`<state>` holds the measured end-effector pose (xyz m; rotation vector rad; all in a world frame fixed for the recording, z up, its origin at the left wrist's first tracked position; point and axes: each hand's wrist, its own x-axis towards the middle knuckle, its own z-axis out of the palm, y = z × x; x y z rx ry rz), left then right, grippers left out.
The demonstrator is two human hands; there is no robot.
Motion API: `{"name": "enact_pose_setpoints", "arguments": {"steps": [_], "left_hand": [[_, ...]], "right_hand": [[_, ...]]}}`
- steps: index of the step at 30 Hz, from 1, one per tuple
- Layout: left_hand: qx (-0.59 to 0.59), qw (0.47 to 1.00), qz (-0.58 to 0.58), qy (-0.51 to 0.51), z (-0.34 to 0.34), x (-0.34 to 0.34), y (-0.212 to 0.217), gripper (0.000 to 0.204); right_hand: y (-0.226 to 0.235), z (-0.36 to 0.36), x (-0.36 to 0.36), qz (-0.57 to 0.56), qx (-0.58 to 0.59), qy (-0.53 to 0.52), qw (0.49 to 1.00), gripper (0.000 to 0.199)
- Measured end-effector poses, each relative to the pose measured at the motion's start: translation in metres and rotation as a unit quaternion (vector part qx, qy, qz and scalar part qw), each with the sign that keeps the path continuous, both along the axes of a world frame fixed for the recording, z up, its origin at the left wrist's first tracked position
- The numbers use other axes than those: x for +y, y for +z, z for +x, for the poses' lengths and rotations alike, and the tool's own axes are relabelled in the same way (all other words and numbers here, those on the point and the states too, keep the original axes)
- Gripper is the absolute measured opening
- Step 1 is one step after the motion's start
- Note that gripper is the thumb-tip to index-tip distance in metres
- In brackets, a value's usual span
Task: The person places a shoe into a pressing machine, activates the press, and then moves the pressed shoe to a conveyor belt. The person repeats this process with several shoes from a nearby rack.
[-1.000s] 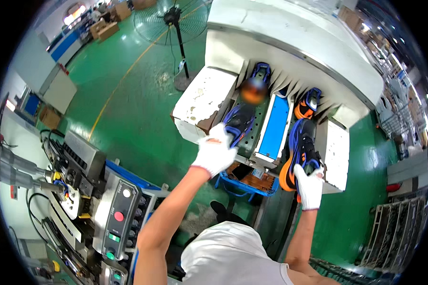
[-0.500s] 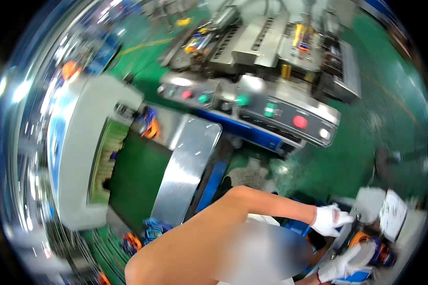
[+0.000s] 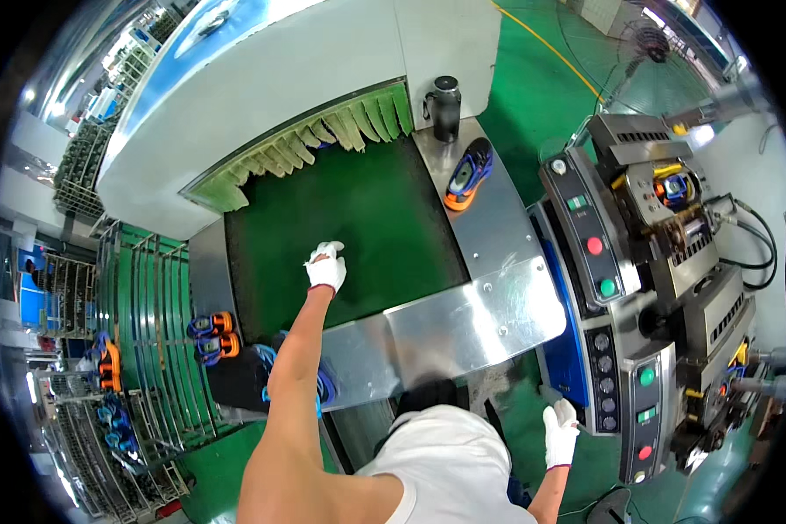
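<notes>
Head view looks down on a green belt [image 3: 358,218] that runs out from under a white tunnel [image 3: 262,79], whose mouth is hung with a row of pale green flaps [image 3: 323,140]. Left hand [image 3: 326,269], in a white glove, is stretched out over the near part of the belt with the arm reaching from the lower edge; its fingers are loosely curled and it holds nothing, though whether the fingertips touch the belt cannot be told. Right hand [image 3: 561,434], also gloved in white, hangs low beside the person's white shirt [image 3: 445,463], just beside the front of a control panel [image 3: 620,367], with the fingers loosely together and nothing in them. That panel carries red and green round buttons and belongs to a grey machine [image 3: 681,262] on the right, with black cables on its far side. 1 blue and orange shoe [image 3: 468,173] lies on the steel side plate [image 3: 498,227] to the right of the belt, well apart from the left hand. Beyond it a black bottle [image 3: 445,107] stands upright at the corner of the tunnel. A broad steel sheet [image 3: 445,327] covers the near end of the belt. To the left, a green rack [image 3: 162,341] holds 2 more shoes [image 3: 211,335] in blue and orange, and further shoes sit on wire racks near the left rim. Under the left forearm a blue shoe [image 3: 326,384] shows partly. Floor [image 3: 533,79] is green.
</notes>
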<state>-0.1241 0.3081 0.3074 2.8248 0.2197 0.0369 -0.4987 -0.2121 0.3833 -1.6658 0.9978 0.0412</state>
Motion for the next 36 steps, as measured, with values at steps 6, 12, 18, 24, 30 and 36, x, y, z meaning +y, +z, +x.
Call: {"name": "enact_pose_setpoints", "arguments": {"steps": [6, 12, 18, 24, 30, 36], "left_hand": [[-0.043, 0.998, -0.027, -0.047, 0.156, 0.021, -0.084, 0.036], [-0.006, 0.998, 0.028, 0.059, 0.402, 0.11, -0.059, 0.049], [0.031, 0.997, 0.047, -0.062, 0.509, 0.186, -0.143, 0.058], [0.198, 0.955, 0.163, -0.147, 0.475, 0.148, -0.143, 0.063], [-0.001, 0.997, -0.079, 0.015, 0.277, 0.063, -0.065, 0.054], [0.089, 0.973, -0.172, -0.122, 0.088, -0.015, 0.007, 0.062]], "right_hand": [[-0.003, 0.034, 0.024, -0.071, 0.19, 0.071, 0.977, 0.065], [0.063, -0.039, 0.018, -0.248, 0.451, 0.175, 0.84, 0.051], [0.13, -0.071, 0.028, -0.185, 0.58, 0.11, 0.786, 0.06], [0.114, 0.004, 0.044, -0.205, 0.535, 0.139, 0.808, 0.056], [0.03, 0.148, 0.06, -0.258, 0.225, 0.409, 0.846, 0.046], [0.053, 0.265, 0.129, -0.208, 0.045, 0.437, 0.874, 0.059]]}}
